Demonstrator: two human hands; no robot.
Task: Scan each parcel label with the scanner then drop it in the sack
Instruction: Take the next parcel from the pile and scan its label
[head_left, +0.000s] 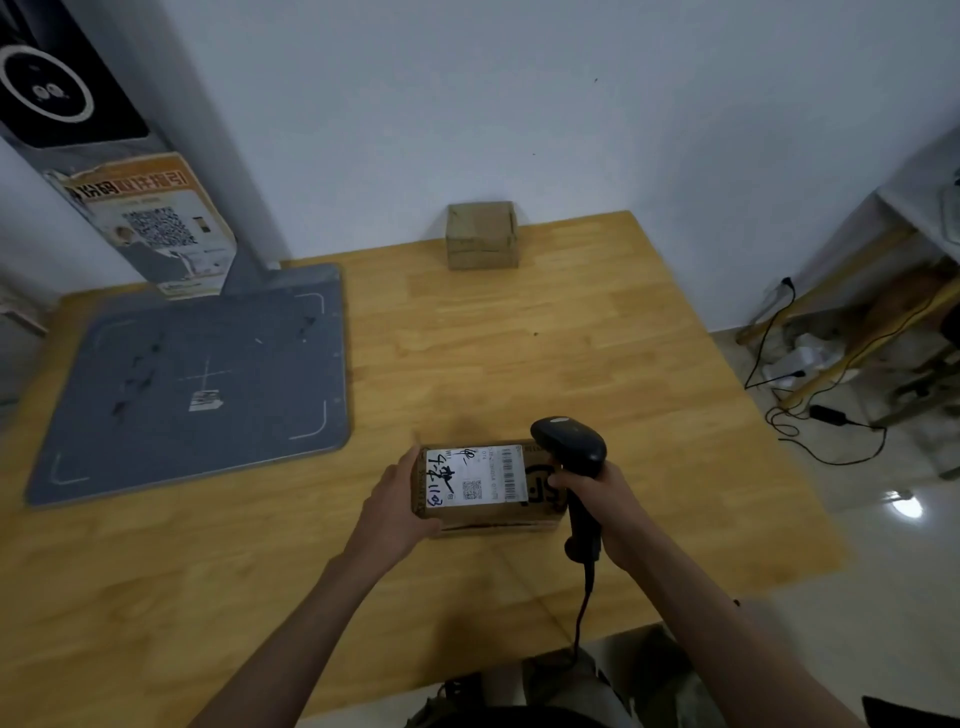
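Observation:
A small cardboard parcel lies on the wooden table near its front edge. Its white label, with barcodes, a QR code and black handwriting, faces up. My left hand grips the parcel's left end. My right hand holds a black corded scanner by its handle, the scanner's head above the parcel's right end. A second, plain cardboard parcel stands at the table's far edge against the wall. No sack is in view.
A grey scanning platform with a tall post bearing a QR poster fills the table's left side. The scanner's cable hangs over the front edge. To the right, cables lie on a tiled floor by a shelf.

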